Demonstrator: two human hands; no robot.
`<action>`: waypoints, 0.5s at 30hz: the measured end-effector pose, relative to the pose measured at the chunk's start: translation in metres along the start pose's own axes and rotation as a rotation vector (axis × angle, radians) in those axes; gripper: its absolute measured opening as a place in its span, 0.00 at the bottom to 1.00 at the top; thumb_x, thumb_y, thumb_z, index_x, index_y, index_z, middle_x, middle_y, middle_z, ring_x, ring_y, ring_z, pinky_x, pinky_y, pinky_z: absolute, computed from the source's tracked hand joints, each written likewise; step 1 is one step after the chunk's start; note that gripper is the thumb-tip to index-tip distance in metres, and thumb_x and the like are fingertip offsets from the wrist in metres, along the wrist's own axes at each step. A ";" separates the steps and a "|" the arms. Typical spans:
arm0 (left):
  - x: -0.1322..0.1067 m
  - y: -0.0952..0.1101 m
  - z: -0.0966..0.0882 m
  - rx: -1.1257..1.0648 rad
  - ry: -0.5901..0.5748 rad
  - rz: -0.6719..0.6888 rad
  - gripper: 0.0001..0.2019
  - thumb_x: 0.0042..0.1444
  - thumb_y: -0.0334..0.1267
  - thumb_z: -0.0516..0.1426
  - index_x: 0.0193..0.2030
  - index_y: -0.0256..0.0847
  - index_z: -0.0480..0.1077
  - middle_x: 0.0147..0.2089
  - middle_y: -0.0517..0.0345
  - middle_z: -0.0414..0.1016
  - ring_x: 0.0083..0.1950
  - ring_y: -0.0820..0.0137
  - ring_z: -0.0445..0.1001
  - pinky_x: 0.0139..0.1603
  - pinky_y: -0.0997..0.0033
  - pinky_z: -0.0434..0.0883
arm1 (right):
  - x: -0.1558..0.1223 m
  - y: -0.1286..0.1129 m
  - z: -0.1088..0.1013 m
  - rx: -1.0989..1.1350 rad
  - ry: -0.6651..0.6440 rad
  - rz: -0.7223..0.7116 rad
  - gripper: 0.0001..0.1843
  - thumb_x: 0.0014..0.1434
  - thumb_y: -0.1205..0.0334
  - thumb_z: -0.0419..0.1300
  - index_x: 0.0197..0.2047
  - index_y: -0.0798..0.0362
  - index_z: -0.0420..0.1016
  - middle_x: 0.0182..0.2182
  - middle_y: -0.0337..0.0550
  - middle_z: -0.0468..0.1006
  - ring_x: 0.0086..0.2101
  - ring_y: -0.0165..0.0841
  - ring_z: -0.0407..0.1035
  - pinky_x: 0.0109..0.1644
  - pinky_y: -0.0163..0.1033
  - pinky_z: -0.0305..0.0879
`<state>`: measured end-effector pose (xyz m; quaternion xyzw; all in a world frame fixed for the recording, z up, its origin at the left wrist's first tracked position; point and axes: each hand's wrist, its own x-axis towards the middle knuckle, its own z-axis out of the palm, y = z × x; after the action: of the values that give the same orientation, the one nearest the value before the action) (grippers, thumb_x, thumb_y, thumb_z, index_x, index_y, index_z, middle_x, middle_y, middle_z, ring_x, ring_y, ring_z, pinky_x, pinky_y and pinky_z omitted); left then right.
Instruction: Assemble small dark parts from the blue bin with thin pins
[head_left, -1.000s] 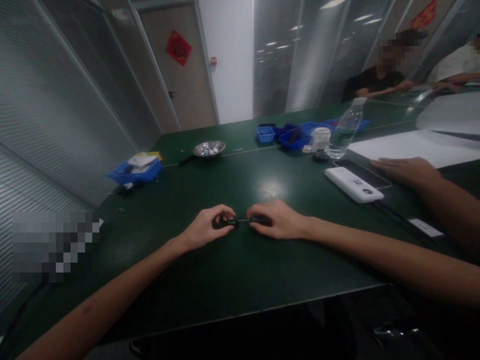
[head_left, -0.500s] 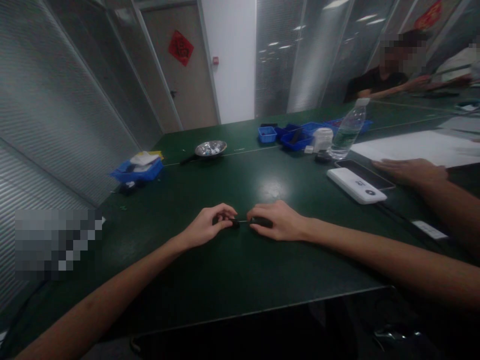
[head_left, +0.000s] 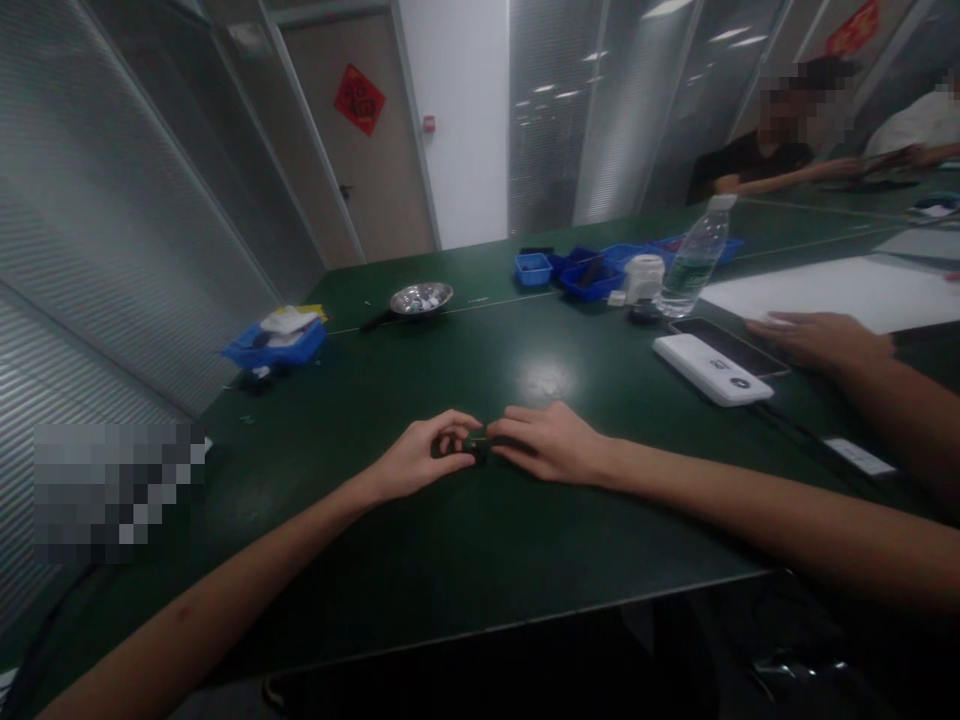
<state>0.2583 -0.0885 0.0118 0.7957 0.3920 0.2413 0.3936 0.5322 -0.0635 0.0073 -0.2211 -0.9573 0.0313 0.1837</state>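
Note:
My left hand (head_left: 416,458) rests low over the green table (head_left: 420,560), its thumb and fingers curled around a small black part (head_left: 477,452). What kind of part it is cannot be made out in the dim light. Facing it from the right, my right hand (head_left: 559,443) is closed on the dark handle of a screwdriver (head_left: 510,443). The thin metal shaft points left at the black part, and only a short length of it shows. Both sets of fingertips are nearly touching.
Beyond my hands lies a small metal pan (head_left: 421,300) with bits in it. Blue trays (head_left: 274,345) stand far left, blue bins (head_left: 592,280) at the back. On the right are a bottle (head_left: 697,260), a white power bank (head_left: 712,370), a phone (head_left: 731,345) and another person's hand (head_left: 832,338).
The gap between my hands has narrowed: my left hand shifted slightly right, and the screwdriver's tip came closer to the black part. The other person's hand moved a little on the paper.

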 end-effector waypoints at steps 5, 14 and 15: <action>0.001 0.000 0.000 -0.006 0.001 -0.003 0.31 0.62 0.39 0.65 0.69 0.44 0.62 0.46 0.56 0.78 0.42 0.68 0.74 0.45 0.66 0.70 | 0.001 0.003 0.004 0.021 0.032 0.164 0.15 0.73 0.54 0.53 0.56 0.51 0.72 0.44 0.46 0.79 0.32 0.32 0.70 0.33 0.37 0.57; -0.003 -0.005 -0.002 0.267 0.070 0.104 0.13 0.65 0.45 0.63 0.51 0.42 0.77 0.46 0.52 0.76 0.46 0.65 0.74 0.46 0.64 0.72 | 0.004 0.010 0.006 0.021 0.058 0.416 0.13 0.69 0.54 0.59 0.53 0.49 0.74 0.41 0.44 0.82 0.35 0.36 0.74 0.35 0.38 0.58; -0.004 -0.005 -0.002 0.324 0.076 0.140 0.11 0.66 0.45 0.62 0.50 0.43 0.78 0.47 0.52 0.76 0.47 0.64 0.74 0.47 0.63 0.72 | 0.004 0.011 0.007 0.018 0.056 0.419 0.13 0.69 0.54 0.59 0.53 0.49 0.74 0.41 0.43 0.82 0.35 0.36 0.74 0.35 0.38 0.58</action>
<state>0.2526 -0.0886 0.0092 0.8643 0.3839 0.2321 0.2274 0.5306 -0.0521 0.0011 -0.4147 -0.8845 0.0711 0.2016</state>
